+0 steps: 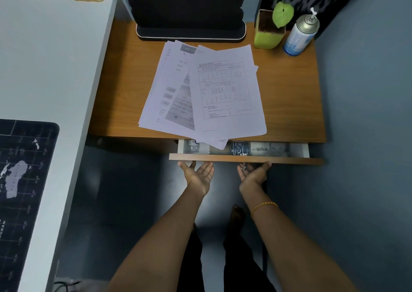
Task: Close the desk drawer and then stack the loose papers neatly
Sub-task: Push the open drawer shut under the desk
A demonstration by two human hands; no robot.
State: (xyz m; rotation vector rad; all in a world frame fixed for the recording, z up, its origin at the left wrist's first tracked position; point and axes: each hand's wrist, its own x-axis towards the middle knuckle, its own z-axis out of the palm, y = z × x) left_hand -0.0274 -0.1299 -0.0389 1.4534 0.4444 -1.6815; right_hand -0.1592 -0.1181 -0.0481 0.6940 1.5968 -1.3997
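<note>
Two bare forearms reach forward from the bottom edge, the right one wearing a thin gold beaded bracelet (264, 206). Left hand (199, 173) and right hand (253, 174) are both open, palms up, fingertips tucked beneath the lower edge of the wood-faced desk drawer (245, 158); neither grips anything. Drawer stands partly pulled out under the front of the brown wood-grain tabletop (289, 95), showing white inner walls and small items too blurred to identify. Loose white printed paper sheets (207, 91) lie fanned and skewed at the middle of the tabletop, several overlapping; the top sheet carries a framed form with diagrams, and one lower corner overhangs the open drawer. Behind them stands a black, scallop-edged panel (189, 6) on a rounded base. At the rear right are a square lime-green planter (267, 35) with heart-shaped leaves and, just beside it, a cylindrical metal spray can (299, 36).
</note>
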